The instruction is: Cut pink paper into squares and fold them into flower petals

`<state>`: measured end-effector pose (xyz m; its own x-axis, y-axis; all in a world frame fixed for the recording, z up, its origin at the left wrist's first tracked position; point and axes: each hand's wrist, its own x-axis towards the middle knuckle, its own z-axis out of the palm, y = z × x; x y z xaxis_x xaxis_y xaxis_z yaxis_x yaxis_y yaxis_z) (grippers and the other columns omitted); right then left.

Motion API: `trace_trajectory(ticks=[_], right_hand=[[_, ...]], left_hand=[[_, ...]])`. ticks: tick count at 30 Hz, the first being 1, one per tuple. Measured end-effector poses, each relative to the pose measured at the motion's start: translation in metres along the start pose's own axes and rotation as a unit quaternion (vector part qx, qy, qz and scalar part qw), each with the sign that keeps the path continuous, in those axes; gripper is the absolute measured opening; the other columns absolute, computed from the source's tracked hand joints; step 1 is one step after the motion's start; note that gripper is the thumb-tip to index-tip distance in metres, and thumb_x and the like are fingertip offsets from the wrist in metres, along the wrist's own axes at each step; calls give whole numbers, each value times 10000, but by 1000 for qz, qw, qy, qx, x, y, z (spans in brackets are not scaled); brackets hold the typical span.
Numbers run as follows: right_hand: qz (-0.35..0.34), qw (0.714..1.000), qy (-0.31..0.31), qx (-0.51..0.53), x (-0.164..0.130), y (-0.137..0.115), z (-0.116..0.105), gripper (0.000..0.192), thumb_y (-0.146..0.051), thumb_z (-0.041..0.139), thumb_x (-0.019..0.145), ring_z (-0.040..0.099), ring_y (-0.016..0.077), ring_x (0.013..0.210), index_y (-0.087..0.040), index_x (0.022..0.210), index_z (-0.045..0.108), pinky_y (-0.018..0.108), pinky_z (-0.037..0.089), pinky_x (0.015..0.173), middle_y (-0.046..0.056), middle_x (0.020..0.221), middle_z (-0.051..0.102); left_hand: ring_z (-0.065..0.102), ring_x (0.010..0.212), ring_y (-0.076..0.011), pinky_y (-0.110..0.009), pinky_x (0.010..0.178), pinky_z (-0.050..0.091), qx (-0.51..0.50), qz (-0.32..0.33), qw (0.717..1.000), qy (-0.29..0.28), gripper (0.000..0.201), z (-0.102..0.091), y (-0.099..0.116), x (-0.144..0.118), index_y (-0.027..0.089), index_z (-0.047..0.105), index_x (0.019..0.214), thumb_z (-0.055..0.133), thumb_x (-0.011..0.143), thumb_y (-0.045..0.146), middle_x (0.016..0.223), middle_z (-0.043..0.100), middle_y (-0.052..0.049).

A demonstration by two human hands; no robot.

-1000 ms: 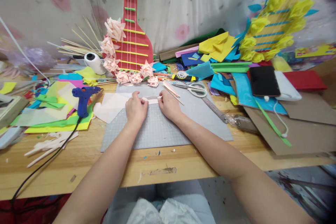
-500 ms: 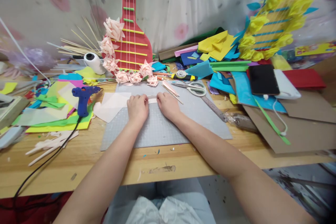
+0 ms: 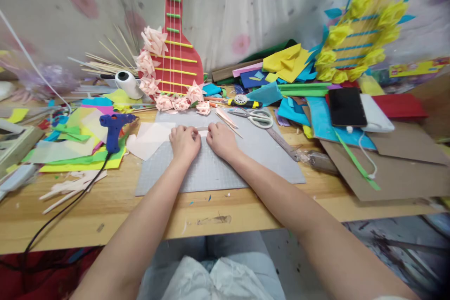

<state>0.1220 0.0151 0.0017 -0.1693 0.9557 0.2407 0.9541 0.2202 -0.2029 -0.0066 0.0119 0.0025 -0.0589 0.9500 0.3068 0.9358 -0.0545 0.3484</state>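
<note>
Both hands sit close together on the grey cutting mat (image 3: 218, 168): left hand (image 3: 184, 143) and right hand (image 3: 220, 140) each pinch an end of a pale paper strip (image 3: 203, 131), pressing it flat to fold it. Scissors (image 3: 258, 118) lie nearby.

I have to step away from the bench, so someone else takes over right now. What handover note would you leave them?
Left hand and right hand: both pinch a pale pink paper strip between them, low over the grey cutting mat.
Nearby: pale pink sheet left of the hands, blue glue gun further left, scissors behind right.
Done: pink paper flowers line the red cardboard guitar.
Left: the strip is unfinished; how far, cannot tell.
</note>
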Motion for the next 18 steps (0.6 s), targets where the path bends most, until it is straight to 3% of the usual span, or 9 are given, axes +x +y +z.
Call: trace_trajectory(ticks=[12, 18], right_hand=[[44, 995, 43, 82, 1, 6, 8, 209, -119, 369, 781, 496, 194, 868, -182, 931, 500, 288, 370, 704, 83, 951, 539], [58, 986, 61, 144, 3, 9, 10, 218, -113, 383, 745, 498, 198, 863, -181, 909, 510, 306, 374, 742, 87, 938, 552]], left_hand=[[458, 931, -261, -375, 810, 337, -62, -41, 997, -20, 277, -1, -7, 3, 278, 677, 784, 468, 715, 109, 868, 563, -72], [511, 851, -212, -330, 752, 375, -145, -66, 987, 20, 346, 2, -13, 5, 209, 525, 988, 436, 687, 61, 811, 583, -41]])
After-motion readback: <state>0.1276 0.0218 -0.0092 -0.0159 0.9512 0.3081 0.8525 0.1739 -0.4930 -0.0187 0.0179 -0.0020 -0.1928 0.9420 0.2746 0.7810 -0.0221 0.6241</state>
